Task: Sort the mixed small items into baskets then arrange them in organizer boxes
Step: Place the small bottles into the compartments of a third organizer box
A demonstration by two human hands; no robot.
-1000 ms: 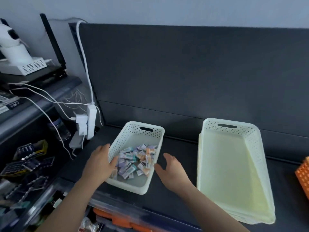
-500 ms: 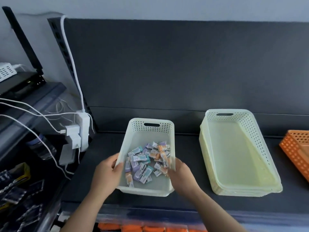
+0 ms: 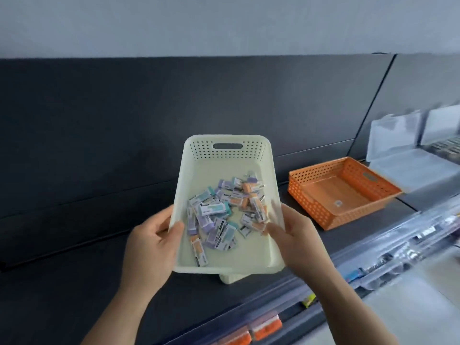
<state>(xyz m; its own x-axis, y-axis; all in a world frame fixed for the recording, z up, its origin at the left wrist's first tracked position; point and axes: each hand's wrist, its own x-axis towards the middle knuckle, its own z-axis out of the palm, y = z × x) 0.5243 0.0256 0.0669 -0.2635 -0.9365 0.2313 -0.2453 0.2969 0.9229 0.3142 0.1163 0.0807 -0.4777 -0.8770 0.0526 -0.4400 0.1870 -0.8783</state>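
I hold a cream perforated basket [image 3: 225, 155] in both hands, lifted above the dark shelf. Inside it lies a heap of several small erasers [image 3: 224, 210] in purple, teal and orange sleeves. My left hand [image 3: 149, 247] grips the basket's left rim, thumb over the edge. At the right rim, my right hand [image 3: 296, 240] grips it with the thumb inside. Under the basket's near edge a corner of another cream basket [image 3: 230, 277] shows; the rest is hidden.
An empty orange perforated basket [image 3: 311, 205] sits on the shelf to the right. Behind it stand clear plastic organizer boxes [image 3: 403, 145]. Below the shelf edge, clear bins [image 3: 373, 255] hold small goods, with orange packs [image 3: 258, 327] lower down.
Both hands closed on the basket's rims and lifted it off the shelf, carrying it right. The view swung right, so the charger and cables left the frame and the orange basket came in.
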